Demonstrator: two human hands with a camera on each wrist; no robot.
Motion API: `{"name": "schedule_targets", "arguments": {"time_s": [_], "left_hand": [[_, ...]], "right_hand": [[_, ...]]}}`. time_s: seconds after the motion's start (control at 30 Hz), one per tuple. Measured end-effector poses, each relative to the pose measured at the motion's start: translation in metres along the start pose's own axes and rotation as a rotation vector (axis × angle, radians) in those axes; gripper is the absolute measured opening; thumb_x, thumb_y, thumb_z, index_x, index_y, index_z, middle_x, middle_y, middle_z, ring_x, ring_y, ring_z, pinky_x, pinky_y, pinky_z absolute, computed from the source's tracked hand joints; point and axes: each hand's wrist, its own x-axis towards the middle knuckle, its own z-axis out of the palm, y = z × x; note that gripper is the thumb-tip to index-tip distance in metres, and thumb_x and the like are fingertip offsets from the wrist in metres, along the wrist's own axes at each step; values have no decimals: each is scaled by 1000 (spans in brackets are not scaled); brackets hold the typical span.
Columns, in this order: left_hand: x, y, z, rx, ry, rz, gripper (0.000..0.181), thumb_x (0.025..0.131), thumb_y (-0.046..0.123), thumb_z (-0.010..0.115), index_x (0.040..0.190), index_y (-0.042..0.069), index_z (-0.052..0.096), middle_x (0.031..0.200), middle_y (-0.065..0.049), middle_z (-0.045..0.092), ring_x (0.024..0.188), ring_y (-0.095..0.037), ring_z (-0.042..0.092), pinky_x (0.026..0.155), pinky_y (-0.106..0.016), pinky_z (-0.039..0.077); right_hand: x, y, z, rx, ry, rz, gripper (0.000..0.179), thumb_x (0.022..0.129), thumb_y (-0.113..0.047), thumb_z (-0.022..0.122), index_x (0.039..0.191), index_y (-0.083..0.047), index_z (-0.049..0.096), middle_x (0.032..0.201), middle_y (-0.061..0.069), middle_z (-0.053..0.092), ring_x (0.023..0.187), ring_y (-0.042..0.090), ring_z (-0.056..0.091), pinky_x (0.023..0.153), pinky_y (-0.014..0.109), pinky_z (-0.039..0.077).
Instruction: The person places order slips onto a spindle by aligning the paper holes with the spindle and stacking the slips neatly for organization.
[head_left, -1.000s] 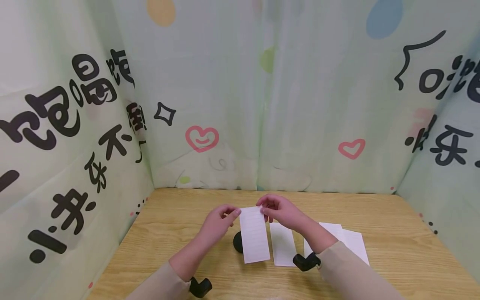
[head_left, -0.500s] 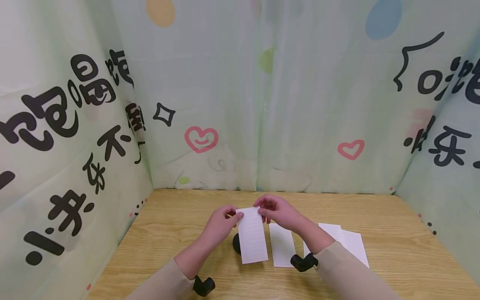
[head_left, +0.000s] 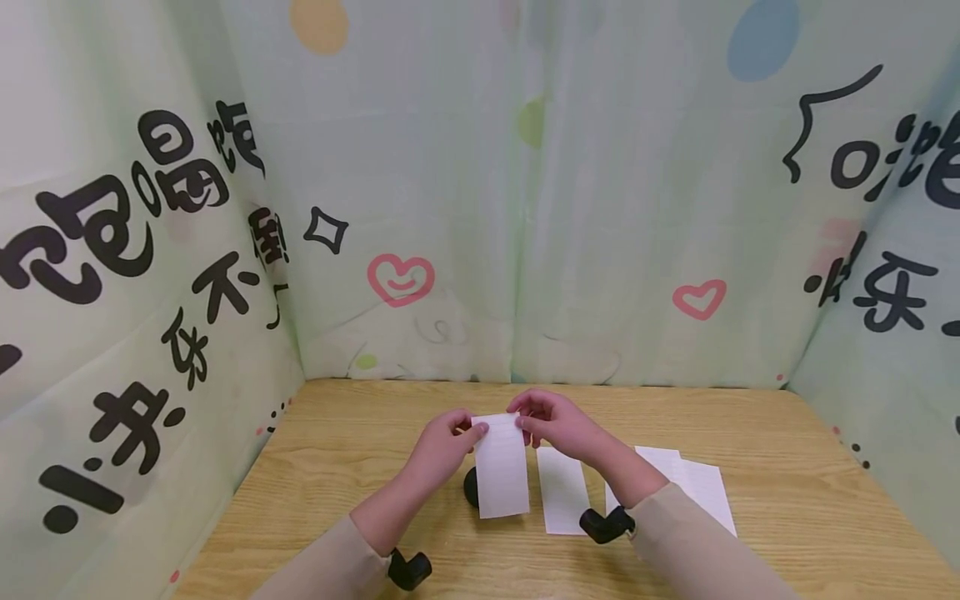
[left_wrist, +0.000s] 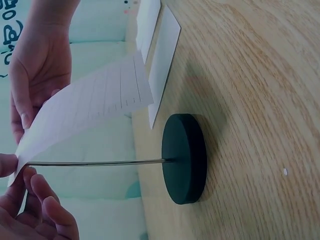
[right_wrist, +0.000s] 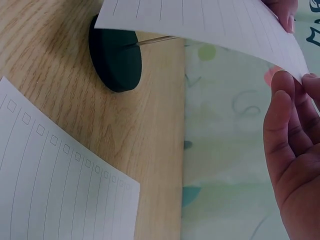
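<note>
A lined sheet of white paper [head_left: 502, 475] hangs upright between my hands. My left hand [head_left: 442, 443] pinches its top left corner, and my right hand [head_left: 558, 423] pinches the top right one. Behind the sheet stands a paper spike, its round black base [left_wrist: 184, 159] flat on the table and mostly covered by the sheet in the head view. In the left wrist view its thin metal rod [left_wrist: 100, 163] reaches up to the sheet's top edge, right beside the left fingertips. The sheet bows down from the fingers toward the base.
Another white sheet [head_left: 564, 492] lies on the wooden table [head_left: 360, 467] just right of the spike. Several more sheets [head_left: 705, 487] overlap farther right, partly under my right forearm. A printed curtain [head_left: 480, 208] encloses the table's back and sides.
Both hands first shifted slightly left with the held sheet. Since then the hands have stayed nearly still, while the sheet's lower edge has swung a little up and left.
</note>
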Motion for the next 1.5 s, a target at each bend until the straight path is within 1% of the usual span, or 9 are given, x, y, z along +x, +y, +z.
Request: {"name": "schedule_targets", "arguments": {"time_s": [0.13, 0.33, 0.57, 0.73, 0.87, 1.0, 1.3, 1.4, 1.5], "left_hand": [[0, -2, 0, -5, -2, 0, 22, 96, 35, 66, 95, 13, 66, 91, -3, 61, 83, -21, 58, 71, -34, 47], [0, -4, 1, -4, 5, -9, 24, 96, 36, 66, 92, 13, 64, 89, -4, 61, 83, -21, 57, 70, -33, 47], [0, -5, 2, -11, 12, 4, 24, 96, 35, 66, 94, 12, 64, 89, -4, 61, 83, -21, 58, 70, -34, 47], [0, -8, 3, -57, 12, 18, 23, 96, 33, 66, 95, 10, 65, 87, -3, 62, 85, -24, 59, 70, -33, 48], [0, -11, 3, -110, 25, 32, 24, 97, 31, 64, 100, 7, 68, 85, -3, 62, 87, -29, 60, 68, -31, 48], [0, -13, 3, -110, 42, 34, 23, 97, 30, 64, 101, 8, 68, 85, -2, 62, 88, -31, 61, 67, -31, 48], [0, -12, 3, -54, 73, 71, 20, 96, 27, 66, 99, 7, 70, 90, -3, 64, 80, -16, 56, 70, -32, 46], [0, -13, 3, -50, 70, 71, 20, 96, 27, 66, 99, 7, 69, 91, -2, 64, 80, -16, 56, 69, -32, 45], [0, -14, 4, -38, 63, 51, 19, 96, 28, 66, 98, 9, 69, 91, -3, 63, 81, -18, 56, 67, -31, 45]], "right_hand": [[1, 2, 1, 1, -1, 4, 22, 100, -7, 56, 121, 0, 58, 87, 11, 60, 73, 26, 59, 64, 36, 53], [1, 2, 1, 16, -8, 10, 22, 100, -8, 57, 121, 0, 58, 88, 13, 60, 76, 34, 59, 65, 36, 53], [0, 2, 1, 12, -3, 4, 22, 100, -8, 58, 120, 0, 59, 87, 11, 60, 74, 31, 60, 65, 38, 53], [1, 6, 2, 21, -3, 10, 22, 100, -8, 58, 120, 0, 58, 87, 10, 60, 77, 38, 60, 66, 39, 53], [1, 6, 2, 22, -1, 8, 23, 99, -8, 58, 121, 1, 58, 87, 10, 60, 76, 36, 60, 66, 40, 53], [2, 5, 3, 19, 1, 6, 22, 99, -7, 59, 119, 1, 58, 86, 11, 60, 76, 36, 60, 65, 39, 53], [1, 9, 7, 20, 4, 16, 19, 98, -6, 60, 116, 1, 59, 84, 10, 61, 73, 30, 60, 64, 36, 53], [2, 11, 7, 26, -1, 14, 19, 98, -6, 60, 116, 1, 59, 83, 10, 61, 72, 29, 60, 66, 45, 55], [3, 14, 7, 25, -4, 11, 19, 98, -6, 60, 116, 1, 59, 84, 10, 60, 71, 26, 60, 68, 55, 53]]}}
